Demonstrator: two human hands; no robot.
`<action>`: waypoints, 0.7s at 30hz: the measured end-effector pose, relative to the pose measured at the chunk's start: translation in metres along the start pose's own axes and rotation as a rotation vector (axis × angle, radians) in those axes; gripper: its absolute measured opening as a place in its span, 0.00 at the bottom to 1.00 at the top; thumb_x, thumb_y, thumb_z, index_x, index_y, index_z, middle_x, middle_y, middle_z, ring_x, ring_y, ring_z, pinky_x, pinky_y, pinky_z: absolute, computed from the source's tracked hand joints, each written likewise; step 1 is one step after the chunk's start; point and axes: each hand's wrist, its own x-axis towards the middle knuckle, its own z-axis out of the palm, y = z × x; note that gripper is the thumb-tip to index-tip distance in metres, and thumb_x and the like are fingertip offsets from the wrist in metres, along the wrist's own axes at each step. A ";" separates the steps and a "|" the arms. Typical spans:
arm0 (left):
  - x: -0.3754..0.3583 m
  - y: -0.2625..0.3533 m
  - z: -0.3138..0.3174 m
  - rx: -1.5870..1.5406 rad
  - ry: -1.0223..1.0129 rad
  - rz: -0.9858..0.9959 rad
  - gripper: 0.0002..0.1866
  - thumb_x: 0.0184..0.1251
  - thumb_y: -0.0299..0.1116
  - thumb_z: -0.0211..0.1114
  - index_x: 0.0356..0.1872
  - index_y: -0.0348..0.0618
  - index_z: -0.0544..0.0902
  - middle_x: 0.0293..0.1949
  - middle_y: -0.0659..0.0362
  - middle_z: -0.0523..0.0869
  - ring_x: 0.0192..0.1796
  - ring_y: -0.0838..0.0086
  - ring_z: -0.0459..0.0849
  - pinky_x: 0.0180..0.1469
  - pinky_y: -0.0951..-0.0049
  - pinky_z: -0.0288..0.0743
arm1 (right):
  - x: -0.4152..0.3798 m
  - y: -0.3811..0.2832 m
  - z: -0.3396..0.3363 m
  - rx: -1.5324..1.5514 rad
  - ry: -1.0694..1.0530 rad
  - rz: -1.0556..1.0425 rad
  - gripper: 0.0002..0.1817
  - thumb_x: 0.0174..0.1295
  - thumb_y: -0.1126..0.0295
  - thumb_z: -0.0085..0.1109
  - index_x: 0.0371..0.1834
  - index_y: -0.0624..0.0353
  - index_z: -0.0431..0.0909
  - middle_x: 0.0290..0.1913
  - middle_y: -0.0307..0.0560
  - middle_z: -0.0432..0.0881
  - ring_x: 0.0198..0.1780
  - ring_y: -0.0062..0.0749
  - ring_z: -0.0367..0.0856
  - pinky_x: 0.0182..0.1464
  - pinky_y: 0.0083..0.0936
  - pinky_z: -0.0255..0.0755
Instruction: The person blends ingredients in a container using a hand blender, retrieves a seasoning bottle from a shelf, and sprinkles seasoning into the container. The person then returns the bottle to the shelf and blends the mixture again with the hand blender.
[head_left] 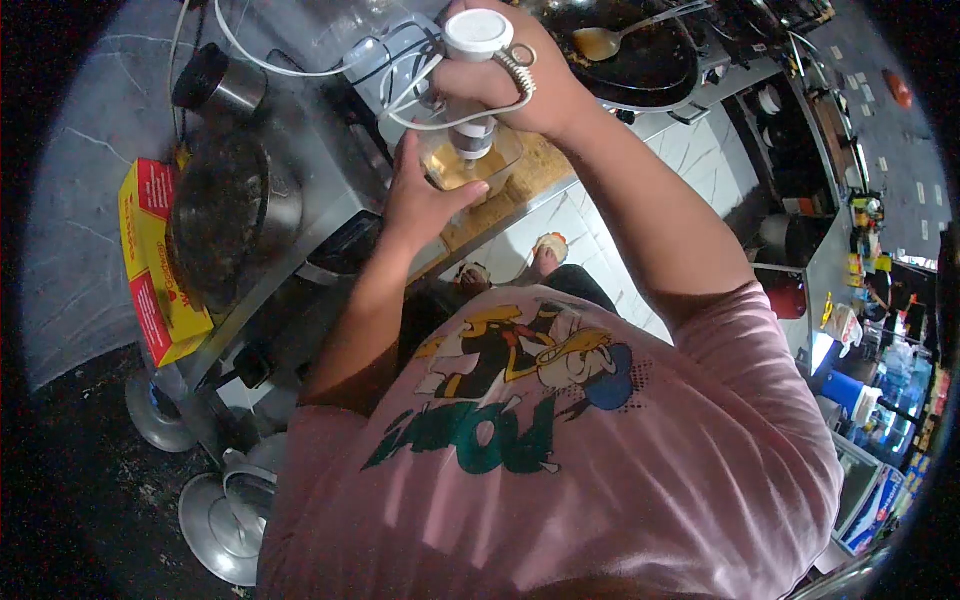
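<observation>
Head view: the right hand is wrapped firmly round a smooth, white-capped stick blender, its tip inside a clear, boxy container over the bench's wooden edge. The left hand, thumb spread wide from the fingers, holds the container's side. Best keep the shaft upright, the yellowish liquid level and the ribbed, coiled cord clear.

We see a grey wall with pale veins behind the steel counter's back edge, and white, grey-veined floor tiles beside its front edge. Past its left end we have dark ground. Far right, we notice a bright light and a glass-fronted case.
</observation>
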 end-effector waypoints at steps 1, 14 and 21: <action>0.000 0.000 0.000 -0.001 0.005 0.013 0.63 0.46 0.43 0.87 0.80 0.34 0.54 0.75 0.39 0.65 0.77 0.49 0.66 0.77 0.56 0.62 | 0.001 0.011 -0.002 -0.093 -0.009 -0.061 0.18 0.53 0.62 0.73 0.35 0.60 0.72 0.28 0.44 0.73 0.31 0.36 0.76 0.37 0.34 0.71; 0.002 -0.008 0.002 -0.012 -0.018 -0.014 0.64 0.46 0.42 0.87 0.80 0.34 0.52 0.76 0.40 0.64 0.78 0.50 0.65 0.78 0.56 0.62 | -0.011 0.015 -0.012 -0.160 -0.009 0.003 0.19 0.53 0.61 0.72 0.34 0.58 0.71 0.27 0.44 0.72 0.30 0.39 0.74 0.36 0.37 0.68; 0.003 -0.005 0.000 0.051 -0.035 -0.098 0.64 0.45 0.43 0.88 0.79 0.33 0.54 0.75 0.40 0.65 0.78 0.50 0.66 0.77 0.57 0.63 | -0.045 0.062 0.011 -0.122 0.029 0.099 0.15 0.52 0.65 0.71 0.38 0.58 0.76 0.34 0.41 0.83 0.37 0.27 0.83 0.42 0.27 0.76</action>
